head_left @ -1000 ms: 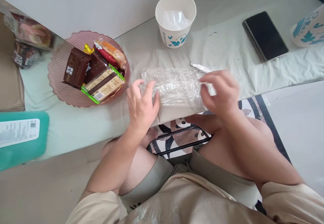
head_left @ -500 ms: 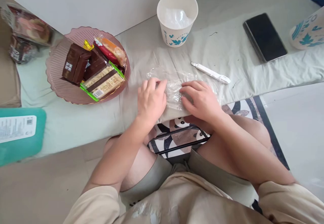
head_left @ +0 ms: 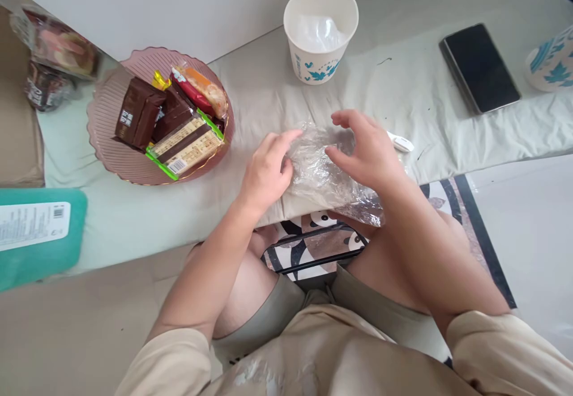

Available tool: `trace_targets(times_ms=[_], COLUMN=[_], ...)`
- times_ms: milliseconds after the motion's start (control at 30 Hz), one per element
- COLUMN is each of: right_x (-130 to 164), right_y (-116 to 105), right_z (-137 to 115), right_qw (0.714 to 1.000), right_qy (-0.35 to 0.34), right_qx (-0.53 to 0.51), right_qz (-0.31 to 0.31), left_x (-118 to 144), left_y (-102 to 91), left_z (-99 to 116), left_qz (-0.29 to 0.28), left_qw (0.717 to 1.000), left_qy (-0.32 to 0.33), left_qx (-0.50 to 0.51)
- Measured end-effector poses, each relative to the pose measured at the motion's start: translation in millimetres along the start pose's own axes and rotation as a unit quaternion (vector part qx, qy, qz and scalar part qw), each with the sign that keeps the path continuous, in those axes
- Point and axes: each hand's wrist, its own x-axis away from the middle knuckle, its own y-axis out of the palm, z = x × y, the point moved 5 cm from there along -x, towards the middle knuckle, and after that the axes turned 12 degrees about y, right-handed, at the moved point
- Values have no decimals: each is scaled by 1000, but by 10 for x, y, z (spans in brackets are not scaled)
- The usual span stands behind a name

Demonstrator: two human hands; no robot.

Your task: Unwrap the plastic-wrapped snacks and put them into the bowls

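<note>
Since the frame 0.5 s earlier, the clear plastic wrap has changed from lying flat under both palms to being gathered into a crumpled bundle, and both hands have lifted from it.

The wrap sits at the near edge of the cloth-covered surface, with 1 corner hanging over the edge at 5 o'clock. The left hand presses the bundle's 9 o'clock side with loosely curled fingers. The right hand cups the bundle's 3 o'clock side, fingers spread and arched, fingertips touching the film; neither hand is closed fully around it.

A white pen-shaped tool shows just beyond the right hand at 2 o'clock. A pink plate of wrapped snacks lies at 10 o'clock. A paper cup stands at 12 o'clock. A black phone lies at 2 o'clock, well apart.
</note>
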Motion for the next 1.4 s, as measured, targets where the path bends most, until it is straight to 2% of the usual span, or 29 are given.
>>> trace_targets(times_ms=[100,167,333,400,500,600,667,700,767,833,900,1000,1100,1200,1300,1400], right_x=[-41,-35,-15,-23,-40,-45,-39,-34,-17,10,49,89,64,14,-23,-43], right_y=[-26,-46,41,84,66,-20,-71,-89,-113,-139,-184,-220,-126,-7,73,105], right_z=[-1,-19,-95,-126,-154,-132,-102,-91,-97,-135,-177,-175,-103,-27,24,64], right_qw=[998,996,988,986,986,982,978,975,971,969,964,952,953,953,938,917], right_qy=[-13,-29,-43,-28,11,53,74,81,77,50,5,-44,-33,1,18,19], right_qx=[-37,-52,-76,-86,-128,-179,-195,-200,-212,-231,-258,-298,-300,-303,-347,-397], right_qz=[-46,-71,-130,-138,-108,-28,29,52,75,75,70,50,0,-9,-14,-30], left_x=[-34,-27,17,19,12,20,6,-4,-27,-49,-62,-63,-49,-38,-33,-27], left_y=[-48,-82,-101,-125,-144,8,169,239,327,322,251,94,-34,-35,-19,-87], left_z=[91,149,211,208,93,-29,-28,-12,9,-15,-64,-137,-175,-203,-211,-180], left_qz=[-27,-30,-35,-9,64,84,55,39,26,54,92,146,198,180,147,181], left_qw=[992,985,986,986,971,913,875,865,870,893,916,929,921,915,926,927], left_qy=[93,133,124,98,-20,-135,-144,-135,-115,-115,-128,-134,-100,-92,-77,-6], left_qx=[77,106,106,138,232,375,459,481,479,431,370,313,318,349,339,327])
